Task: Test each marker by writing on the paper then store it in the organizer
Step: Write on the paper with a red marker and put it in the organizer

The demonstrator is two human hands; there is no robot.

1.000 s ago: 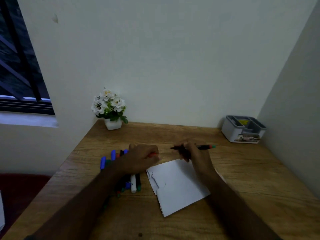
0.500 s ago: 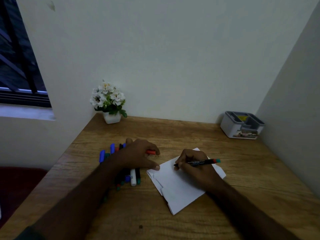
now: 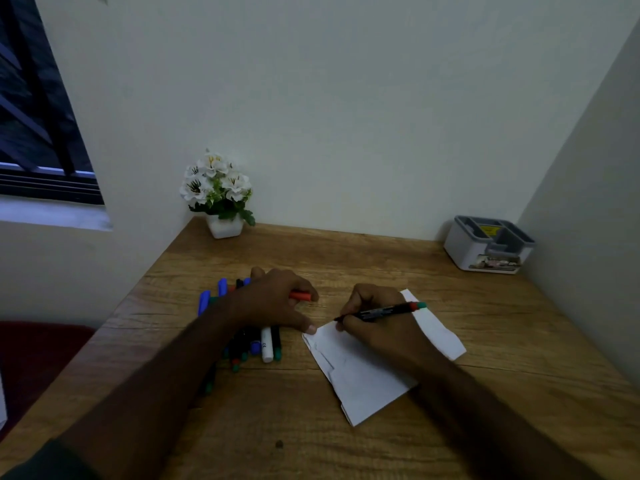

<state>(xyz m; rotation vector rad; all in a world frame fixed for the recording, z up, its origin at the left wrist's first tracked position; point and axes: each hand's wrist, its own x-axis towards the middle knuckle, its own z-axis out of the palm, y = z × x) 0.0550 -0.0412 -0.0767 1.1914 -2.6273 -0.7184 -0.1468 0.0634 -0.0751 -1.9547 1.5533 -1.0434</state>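
Black-barrelled, with a red band and a green end cap, the marker under test lies nearly level in the right hand, whose fingers are curled round it near the tip. We note the tip points toward nine o'clock and meets the top left area of the white paper; whether any ink mark has been made we cannot tell in this dim light. The paper is one folded, creased sheet, set askew on the wooden desk at about five o'clock from the desk's centre.

The left hand rests just beside the paper at its nine o'clock. Its fingers are curled round a red cap, and its thumb presses the paper's top left corner. Under and behind this hand lies a pile of markers. We count at least eight by their visible ends: blue, green, black and one white barrel, but the forearm hides part of the pile, so the full number cannot be fixed.

One grey and white organizer stands at the desk's two o'clock corner, well apart from both hands. Its compartments show a yellow label inside one; we see no markers standing in it.

One white pot of white flowers stands at eleven o'clock against the wall.
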